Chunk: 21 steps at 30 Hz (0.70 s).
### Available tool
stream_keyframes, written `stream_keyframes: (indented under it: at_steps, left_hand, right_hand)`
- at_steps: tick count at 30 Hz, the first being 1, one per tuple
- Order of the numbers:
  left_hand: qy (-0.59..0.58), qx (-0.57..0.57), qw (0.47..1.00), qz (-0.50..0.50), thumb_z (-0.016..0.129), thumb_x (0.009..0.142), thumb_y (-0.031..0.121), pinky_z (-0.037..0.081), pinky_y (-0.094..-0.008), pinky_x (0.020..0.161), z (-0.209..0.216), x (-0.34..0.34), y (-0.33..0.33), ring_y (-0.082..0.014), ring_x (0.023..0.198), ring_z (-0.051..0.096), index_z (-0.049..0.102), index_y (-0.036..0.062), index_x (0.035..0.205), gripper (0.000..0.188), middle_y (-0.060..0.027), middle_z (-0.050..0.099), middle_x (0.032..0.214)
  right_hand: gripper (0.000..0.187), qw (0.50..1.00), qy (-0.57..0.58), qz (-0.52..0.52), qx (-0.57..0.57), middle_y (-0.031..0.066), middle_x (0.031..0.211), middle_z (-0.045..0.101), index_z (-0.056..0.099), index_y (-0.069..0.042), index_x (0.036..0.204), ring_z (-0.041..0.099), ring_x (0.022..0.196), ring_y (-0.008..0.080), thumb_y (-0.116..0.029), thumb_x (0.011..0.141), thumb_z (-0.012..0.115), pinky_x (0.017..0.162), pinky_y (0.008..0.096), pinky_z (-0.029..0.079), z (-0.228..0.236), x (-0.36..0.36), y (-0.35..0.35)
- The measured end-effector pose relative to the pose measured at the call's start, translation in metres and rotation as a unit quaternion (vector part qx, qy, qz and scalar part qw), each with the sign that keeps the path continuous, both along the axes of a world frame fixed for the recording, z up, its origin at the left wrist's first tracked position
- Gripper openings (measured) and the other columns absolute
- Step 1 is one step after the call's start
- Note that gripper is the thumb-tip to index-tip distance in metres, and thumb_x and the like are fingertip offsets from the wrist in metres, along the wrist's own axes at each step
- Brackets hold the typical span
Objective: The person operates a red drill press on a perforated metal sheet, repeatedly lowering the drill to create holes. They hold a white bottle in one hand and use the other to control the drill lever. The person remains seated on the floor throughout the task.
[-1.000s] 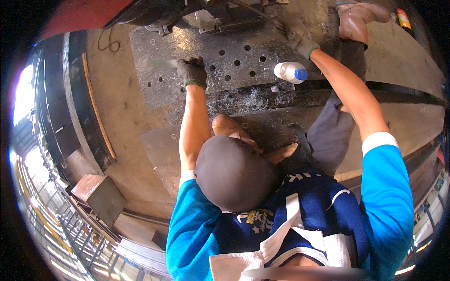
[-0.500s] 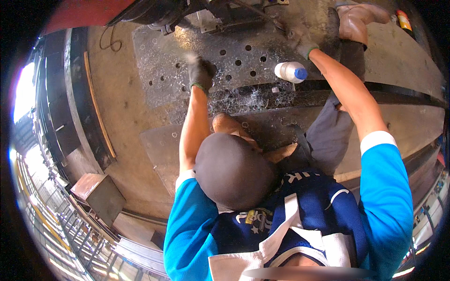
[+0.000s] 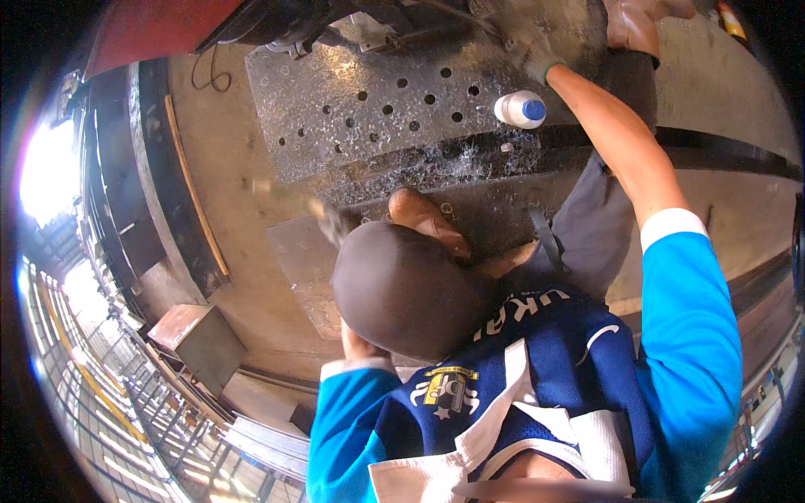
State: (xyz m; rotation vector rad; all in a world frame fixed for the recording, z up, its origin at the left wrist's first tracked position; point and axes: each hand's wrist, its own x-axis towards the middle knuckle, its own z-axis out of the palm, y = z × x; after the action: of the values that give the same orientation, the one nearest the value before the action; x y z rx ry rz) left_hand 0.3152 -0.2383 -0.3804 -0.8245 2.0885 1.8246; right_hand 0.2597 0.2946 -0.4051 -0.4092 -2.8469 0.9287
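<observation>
The perforated metal plate (image 3: 408, 99) lies beyond the person's cap (image 3: 402, 289), its long axis running left to right, slightly higher at the right. The left hand (image 3: 334, 225) is off its near edge, toward the left end; the right hand (image 3: 534, 57) is the nearer, by its far right end, where a dark rod (image 3: 457, 12) meets the glove. The hands are well apart; blur at the left and shadow at the right mean one cannot tell whether either is clamped on anything. Bright shavings (image 3: 453, 159) litter the near edge. A white bottle (image 3: 509, 109) sits near the right hand, blue cap rightward; dark machinery (image 3: 293, 29) stands behind.
</observation>
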Motion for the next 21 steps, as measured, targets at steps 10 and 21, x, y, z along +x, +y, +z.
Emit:
stream_keyframes:
  at_steps: [10, 21]
  left_hand:
    - [-0.173, -0.169, 0.970, -0.019, 0.063, 0.104, 0.031, 0.035, -0.0441, 0.102, 0.069, 0.197, -0.068, -0.0287, 0.117, 0.047, 0.043, -0.0001, 0.140, 0.052, -0.0185, 0.048, 0.133]
    - [0.691, -0.321, 0.596, -0.253, 0.065, 0.101, 0.041, 0.036, -0.0462, 0.117, 0.379, -0.279, 0.137, -0.0357, 0.137, 0.043, 0.040, -0.0075, 0.148, 0.072, -0.0229, 0.041, 0.150]
  right_hand:
    - [0.025, 0.999, -0.021, -0.031, -0.019, 0.0186, 0.088, 0.073, 0.076, -0.009, 0.097, 0.071, 0.081, 0.0325, -0.030, 0.088, 0.067, 0.073, 0.0449, 0.051, 0.033, -0.014, -0.009]
    - [0.020, 1.000, -0.008, -0.026, 0.013, 0.0180, 0.088, 0.073, 0.076, -0.009, 0.098, 0.070, 0.081, 0.0316, -0.024, 0.089, 0.065, 0.071, 0.0441, 0.051, 0.043, -0.011, -0.011]
